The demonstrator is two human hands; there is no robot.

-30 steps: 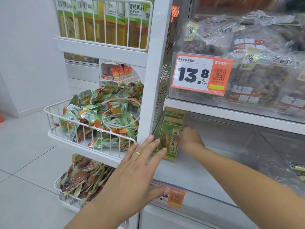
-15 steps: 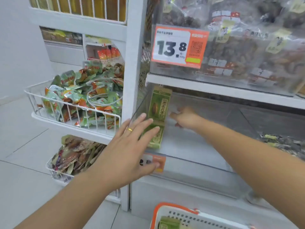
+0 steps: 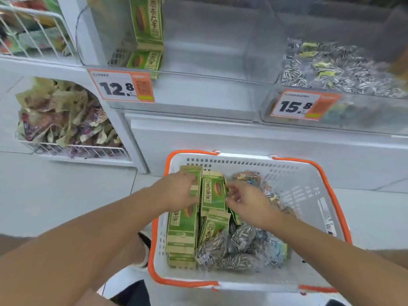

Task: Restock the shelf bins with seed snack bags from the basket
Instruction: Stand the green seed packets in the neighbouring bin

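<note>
Two hands are working inside the basket (image 3: 309, 281) — white perforated plastic with an orange rim, sitting on the floor at near centre. The left hand (image 3: 176, 191) is lying over the top of a green seed snack bag (image 3: 182, 226) at the basket's left side, fingers curled down onto its upper edge; blur is hiding whether they are actually closing around it. The right hand (image 3: 247, 205) is hovering just right of an upright green bag (image 3: 213, 193), fingers loosely bent and slightly apart, fingertips near the bag's right edge; contact is not clear. More green bags are standing and leaning in the left half of the basket. Clear packs of striped seeds (image 3: 240, 239) are filling the near-right part, with a few multicoloured packs (image 3: 271, 195) toward the far right.

Farther back, the white shelf base is rising behind the basket. On it, a clear left bin (image 3: 198, 93) is carrying an orange price tag (image 3: 123, 87) reading 12.8; two stocked green bags (image 3: 148, 25) are sitting at its far-left end, one upright above one lying flat, and the remainder of the bin is showing only bare floor. The clear right bin (image 3: 364, 115) — tagged 15.8 — is holding a pile of striped-seed packs (image 3: 337, 69). At far left, two wire racks (image 3: 75, 149) are holding mixed snack packets.
</note>
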